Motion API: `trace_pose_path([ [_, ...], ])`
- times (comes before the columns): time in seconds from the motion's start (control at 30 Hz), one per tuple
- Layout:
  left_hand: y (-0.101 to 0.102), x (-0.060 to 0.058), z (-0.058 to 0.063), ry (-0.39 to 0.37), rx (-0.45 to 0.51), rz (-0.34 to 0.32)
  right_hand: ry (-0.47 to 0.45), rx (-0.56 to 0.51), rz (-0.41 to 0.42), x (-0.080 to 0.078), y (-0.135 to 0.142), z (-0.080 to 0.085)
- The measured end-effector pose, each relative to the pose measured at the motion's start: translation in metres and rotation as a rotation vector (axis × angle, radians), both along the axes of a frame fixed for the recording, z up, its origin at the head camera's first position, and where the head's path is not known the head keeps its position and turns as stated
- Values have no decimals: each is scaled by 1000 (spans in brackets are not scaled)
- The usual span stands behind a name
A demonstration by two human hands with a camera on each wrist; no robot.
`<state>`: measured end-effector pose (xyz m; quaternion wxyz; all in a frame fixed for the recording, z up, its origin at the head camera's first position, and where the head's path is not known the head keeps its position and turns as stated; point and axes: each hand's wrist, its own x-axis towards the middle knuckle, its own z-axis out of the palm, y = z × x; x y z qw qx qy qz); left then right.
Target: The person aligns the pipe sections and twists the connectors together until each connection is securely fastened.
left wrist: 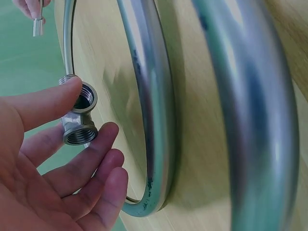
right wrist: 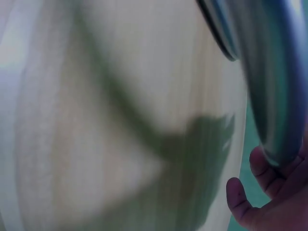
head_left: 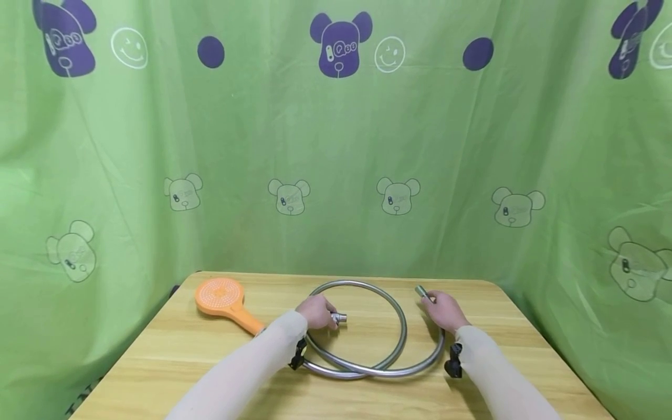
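Observation:
My left hand pinches a small silver threaded tee fitting between thumb and fingers, over the middle of the table. In the left wrist view two of its threaded openings face the camera. On the right side, my right hand grips a grey metal shower hose near one end, and the hose's connector sticks out past the fingers, pointing up and left. The hose loops once across the table, crossing itself near the front. An orange shower head lies at the left, its handle end partly behind my left sleeve.
A wood-grain table lies under everything. Behind it and at both sides hangs a green curtain with bear prints. The hose loop stands out large beside my left hand in the left wrist view.

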<state>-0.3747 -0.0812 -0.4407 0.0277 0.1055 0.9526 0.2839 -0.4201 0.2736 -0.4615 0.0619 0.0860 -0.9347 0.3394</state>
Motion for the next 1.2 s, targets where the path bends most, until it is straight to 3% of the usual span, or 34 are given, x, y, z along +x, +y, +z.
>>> trace_pose_path([
  [0.63, -6, 3, 9, -5, 69, 4, 49, 22, 70, -2, -26, 19],
  [1.2, -12, 1, 9, -8, 67, 6, -16, -55, 122, -6, -40, 25],
])
